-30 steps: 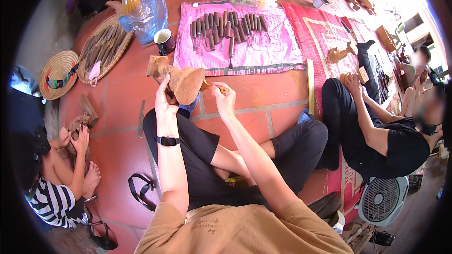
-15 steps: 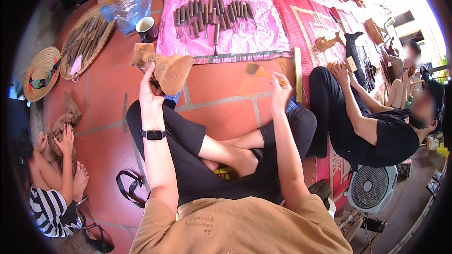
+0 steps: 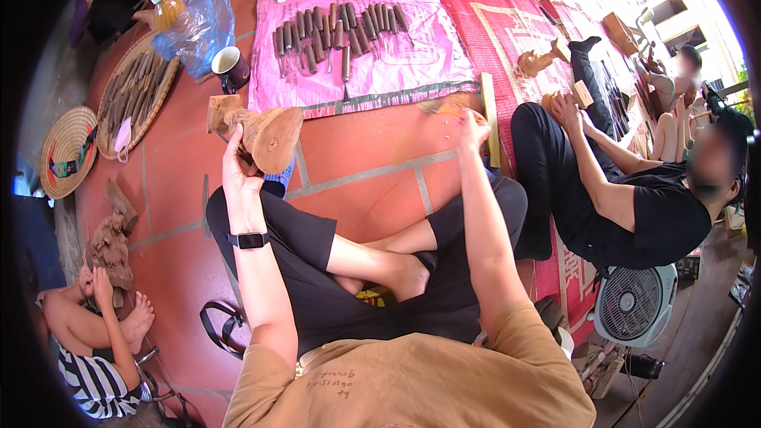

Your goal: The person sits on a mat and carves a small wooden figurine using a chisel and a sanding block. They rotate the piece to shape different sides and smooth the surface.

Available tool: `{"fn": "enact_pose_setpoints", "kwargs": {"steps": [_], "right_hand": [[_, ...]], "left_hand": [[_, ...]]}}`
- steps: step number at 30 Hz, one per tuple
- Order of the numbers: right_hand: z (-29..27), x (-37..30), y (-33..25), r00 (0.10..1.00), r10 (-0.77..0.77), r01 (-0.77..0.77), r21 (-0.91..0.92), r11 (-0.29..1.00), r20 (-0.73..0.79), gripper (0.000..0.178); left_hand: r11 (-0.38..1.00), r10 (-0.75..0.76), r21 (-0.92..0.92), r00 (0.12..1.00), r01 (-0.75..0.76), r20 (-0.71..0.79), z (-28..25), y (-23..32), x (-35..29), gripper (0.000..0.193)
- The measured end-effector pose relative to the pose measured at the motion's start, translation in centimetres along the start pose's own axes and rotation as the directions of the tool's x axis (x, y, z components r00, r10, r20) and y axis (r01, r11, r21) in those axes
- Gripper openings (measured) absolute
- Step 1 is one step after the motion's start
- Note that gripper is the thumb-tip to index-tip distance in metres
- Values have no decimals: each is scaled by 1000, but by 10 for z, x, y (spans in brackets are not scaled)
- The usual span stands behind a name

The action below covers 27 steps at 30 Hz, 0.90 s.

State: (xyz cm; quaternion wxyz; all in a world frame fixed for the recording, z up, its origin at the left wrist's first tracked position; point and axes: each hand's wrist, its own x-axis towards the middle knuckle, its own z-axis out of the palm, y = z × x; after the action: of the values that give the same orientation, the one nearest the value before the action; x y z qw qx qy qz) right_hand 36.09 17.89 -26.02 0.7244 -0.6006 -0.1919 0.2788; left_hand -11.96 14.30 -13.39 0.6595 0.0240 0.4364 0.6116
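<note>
My left hand (image 3: 242, 170) is closed round a carved block of reddish-brown wood (image 3: 272, 140), held up over the tiles with its flat round face toward me. My right hand (image 3: 473, 133) grips a flat brush (image 3: 445, 106) with an orange handle. The brush head is smeared by motion and points left, near the lower right corner of the pink cloth (image 3: 261, 87). A gap separates the brush from the wood carving. On the cloth lie several carving chisels (image 3: 338, 36) with dark wooden handles.
Beyond my left hand stand a mug (image 3: 231, 71), a blue plastic bag (image 3: 208, 32) and a basket of chisels (image 3: 141, 83). A wooden strip (image 3: 489, 123) lies right of my right hand. One person (image 3: 626, 214) sits to the right near a fan (image 3: 632, 305); another sits at lower left.
My right hand has moved the brush farther from me, and the brush is now blurred. My left hand still holds the carving. The whole view has shifted slightly.
</note>
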Motion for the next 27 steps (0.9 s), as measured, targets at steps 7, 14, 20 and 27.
{"fn": "enact_pose_setpoints", "kwargs": {"steps": [7,14,20,27], "right_hand": [[19,-97,-110,917,-102,194,-207,959,385,12],[17,-166,-67,577,390,1,-478,878,717,12],[-6,-38,-70,890,110,134,-484,865,443,12],[5,-58,-113,898,12,193,-420,887,439,11]], "left_hand": [[999,22,30,998,-21,-53,-8,7,-7,40],[1000,8,22,1000,-7,-30,-8,4,0,40],[1000,17,6,1000,-17,-15,-6,4,1,39],[999,6,36,999,-4,-41,1,4,-10,40]]}}
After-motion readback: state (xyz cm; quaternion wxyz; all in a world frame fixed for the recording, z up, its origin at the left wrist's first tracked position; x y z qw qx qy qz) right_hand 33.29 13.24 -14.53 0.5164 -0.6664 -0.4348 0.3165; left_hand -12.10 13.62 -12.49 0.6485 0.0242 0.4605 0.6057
